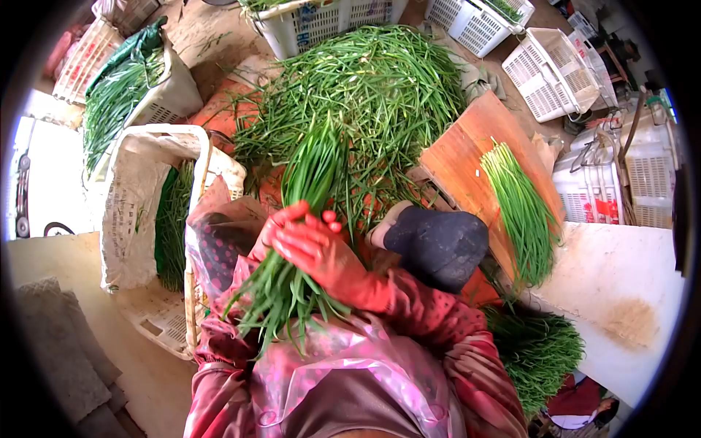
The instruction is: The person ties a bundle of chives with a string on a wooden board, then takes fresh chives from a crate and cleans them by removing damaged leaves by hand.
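Observation:
My left hand, in a red rubber glove, is wrapped round a bunch of green chives in front of my lap. Across the front of the same bunch lies my right hand, also red-gloved, with its fingers closed against the stalks. The stalk ends point away from me, and the loose leaf tips hang down over my apron. Part of my left hand is hidden behind the right one and the leaves. Beyond my hands spreads a large heap of loose chives.
A wooden board on the right bears a tidy bundle of chives. At left a white crate lies on its side with chives inside. More chives stand at lower right. Plastic crates stand around the back.

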Tool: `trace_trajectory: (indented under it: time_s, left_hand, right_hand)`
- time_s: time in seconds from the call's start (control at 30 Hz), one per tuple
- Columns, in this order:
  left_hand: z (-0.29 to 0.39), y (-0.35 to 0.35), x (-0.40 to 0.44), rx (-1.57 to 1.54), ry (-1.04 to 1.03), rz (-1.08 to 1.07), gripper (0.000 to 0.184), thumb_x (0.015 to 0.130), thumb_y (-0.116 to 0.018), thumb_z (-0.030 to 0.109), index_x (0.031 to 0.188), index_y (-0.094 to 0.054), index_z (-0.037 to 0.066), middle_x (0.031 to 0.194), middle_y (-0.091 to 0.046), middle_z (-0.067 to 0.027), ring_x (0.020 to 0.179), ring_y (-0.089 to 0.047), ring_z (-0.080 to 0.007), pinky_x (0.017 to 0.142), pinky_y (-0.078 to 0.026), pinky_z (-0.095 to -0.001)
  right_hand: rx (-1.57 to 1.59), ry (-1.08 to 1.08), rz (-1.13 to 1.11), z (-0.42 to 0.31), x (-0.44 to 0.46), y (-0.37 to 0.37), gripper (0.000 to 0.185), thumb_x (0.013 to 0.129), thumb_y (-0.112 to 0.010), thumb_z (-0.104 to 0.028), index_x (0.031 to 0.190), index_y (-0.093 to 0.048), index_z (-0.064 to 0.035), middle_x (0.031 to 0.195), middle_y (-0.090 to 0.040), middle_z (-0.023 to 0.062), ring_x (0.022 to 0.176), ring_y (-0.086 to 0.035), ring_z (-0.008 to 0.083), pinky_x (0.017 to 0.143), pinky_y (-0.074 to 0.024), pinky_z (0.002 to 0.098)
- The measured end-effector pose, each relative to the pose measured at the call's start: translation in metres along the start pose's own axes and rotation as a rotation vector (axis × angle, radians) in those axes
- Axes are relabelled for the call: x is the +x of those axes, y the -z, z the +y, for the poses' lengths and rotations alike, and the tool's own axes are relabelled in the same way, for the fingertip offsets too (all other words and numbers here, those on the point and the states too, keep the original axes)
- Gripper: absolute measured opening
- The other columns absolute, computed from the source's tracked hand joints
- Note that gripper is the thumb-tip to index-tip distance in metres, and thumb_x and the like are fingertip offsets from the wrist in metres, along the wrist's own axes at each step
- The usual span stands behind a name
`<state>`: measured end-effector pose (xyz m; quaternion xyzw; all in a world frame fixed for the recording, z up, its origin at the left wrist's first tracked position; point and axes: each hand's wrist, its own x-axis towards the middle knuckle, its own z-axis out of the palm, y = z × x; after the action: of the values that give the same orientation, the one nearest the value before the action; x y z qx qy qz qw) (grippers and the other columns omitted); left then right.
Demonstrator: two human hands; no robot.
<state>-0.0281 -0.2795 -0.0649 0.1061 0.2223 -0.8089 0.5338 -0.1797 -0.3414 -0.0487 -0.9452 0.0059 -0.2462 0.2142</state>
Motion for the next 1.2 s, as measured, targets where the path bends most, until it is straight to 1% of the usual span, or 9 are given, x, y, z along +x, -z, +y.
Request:
trace_trajectory:
  time_s: [0.1,0.23,0.53,0.63,0.7,0.77,0.97,1.1,1.2]
  left_hand:
    - [-0.018,-0.018,-0.022,0.556,-0.321,0.195,0.024,0.087,-0.062,0.016,0.104,-0.062,-0.002,0.089,-0.067,-0.0134,0.077,-0.066,-0.0236,0.078,-0.055,-0.0338]
    - [-0.02,-0.021,-0.058,0.803,-0.447,0.337,0.022,0.082,-0.062,0.004,0.103,-0.061,-0.003,0.086,-0.065,-0.0134,0.065,-0.064,-0.0196,0.073,-0.058,-0.0405]
    - [-0.049,-0.008,-0.19,1.23,-0.386,0.773,0.025,0.075,-0.073,-0.001,0.098,-0.062,-0.001,0.079,-0.067,-0.0115,0.062,-0.065,-0.0196,0.056,-0.054,-0.0306]
    - [-0.062,0.03,-0.234,1.256,-0.398,0.938,0.033,0.073,-0.074,-0.003,0.104,-0.062,0.001,0.08,-0.067,-0.0086,0.062,-0.065,-0.0172,0.056,-0.054,-0.0303]
    - [-0.078,0.057,-0.249,1.048,-0.484,1.012,0.047,0.074,-0.071,-0.007,0.118,-0.059,0.006,0.089,-0.068,-0.0044,0.066,-0.063,-0.0143,0.057,-0.053,-0.0277]
    - [-0.094,0.065,-0.248,1.075,-0.507,1.05,0.062,0.074,-0.069,-0.009,0.132,-0.051,0.007,0.101,-0.066,-0.0015,0.075,-0.063,-0.0118,0.058,-0.052,-0.0263]
    - [-0.116,0.081,-0.237,1.048,-0.715,0.951,0.071,0.074,-0.067,-0.009,0.139,-0.046,0.008,0.105,-0.066,-0.0044,0.076,-0.063,-0.0136,0.061,-0.05,-0.0243]
    - [-0.132,0.105,-0.229,1.375,-0.822,1.074,0.066,0.077,-0.061,-0.009,0.14,-0.044,0.004,0.117,-0.064,-0.009,0.109,-0.058,-0.0137,0.093,-0.045,-0.0276]
    - [-0.136,0.073,-0.217,1.653,-0.801,1.262,0.07,0.073,-0.062,-0.006,0.139,-0.046,0.012,0.12,-0.064,-0.0129,0.107,-0.064,-0.0225,0.089,-0.049,-0.0304]
  right_hand:
    - [0.618,0.029,-0.079,0.002,-0.022,0.027,0.043,0.087,-0.057,-0.009,0.129,-0.051,-0.0008,0.125,-0.058,0.0138,0.114,-0.058,0.0259,0.106,-0.0386,0.0428]
    - [1.533,-0.985,0.017,0.043,-0.057,-0.001,0.063,0.093,-0.055,-0.05,0.135,-0.045,-0.0041,0.118,-0.061,0.0134,0.107,-0.061,0.0219,0.093,-0.0484,0.0368]
    - [2.886,-0.701,0.464,0.109,0.032,-0.123,0.061,0.086,-0.056,-0.064,0.118,-0.058,-0.0121,0.113,-0.063,0.0092,0.1,-0.063,0.0265,0.088,-0.0515,0.0456]
    - [2.159,-1.178,0.362,0.097,0.068,-0.131,0.051,0.09,-0.058,-0.054,0.113,-0.063,-0.0086,0.09,-0.068,0.0044,0.073,-0.063,0.0181,0.065,-0.0557,0.0367]
    - [2.446,-0.889,0.11,0.115,0.061,-0.168,0.039,0.096,-0.054,-0.041,0.116,-0.062,-0.0082,0.075,-0.062,-0.0006,0.059,-0.056,0.0159,0.057,-0.0528,0.0325]
    - [1.965,-1.152,0.128,0.113,0.061,-0.174,0.03,0.097,-0.05,-0.025,0.117,-0.06,-0.0065,0.064,-0.048,-0.0035,0.053,-0.052,0.0134,0.051,-0.0495,0.0308]
    - [1.674,-1.363,0.396,0.165,0.032,-0.149,0.034,0.098,-0.047,-0.034,0.102,-0.066,-0.0058,0.054,-0.033,-0.0085,0.042,-0.03,0.0077,0.039,-0.027,0.027]
    - [1.236,-1.153,-0.127,0.175,0.052,-0.049,0.041,0.093,-0.058,-0.047,0.1,-0.069,-0.0083,0.057,-0.037,-0.01,0.048,-0.034,0.0069,0.048,-0.0274,0.0248]
    - [0.817,-0.809,-0.358,0.086,0.078,-0.033,0.042,0.089,-0.063,-0.049,0.097,-0.069,-0.0076,0.068,-0.059,0.0007,0.063,-0.055,0.0117,0.057,-0.0421,0.0299]
